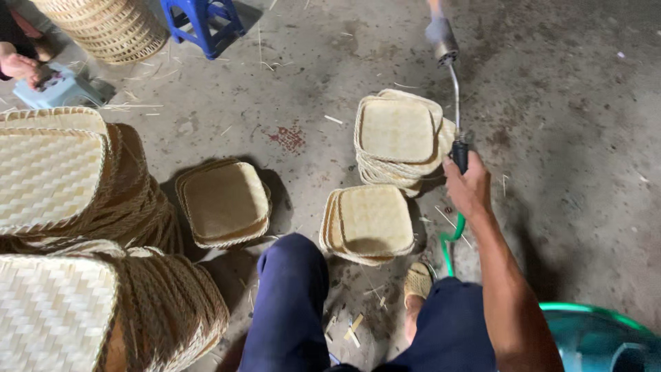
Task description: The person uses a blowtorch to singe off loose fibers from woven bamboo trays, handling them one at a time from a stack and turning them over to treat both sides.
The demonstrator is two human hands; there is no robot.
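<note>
My right hand (pixel 468 184) grips the black handle of a gas torch (pixel 451 76), whose thin metal tube runs up to a nozzle near the top edge. A green hose (pixel 449 241) leads from the handle toward me. The torch points away over the concrete floor, just right of a stack of square woven bamboo trays (pixel 398 134). A second stack of trays (pixel 368 222) lies in front of my knees, left of that hand. A third stack (pixel 224 202) sits further left. My left hand is out of view.
Tall stacks of woven trays (pixel 65 179) lie on their sides at the left. A round woven basket (pixel 110 27) and a blue plastic stool (pixel 203 21) stand at the back. Another person's hand (pixel 19 65) is at the far left. A green cylinder (pixel 599 337) sits lower right.
</note>
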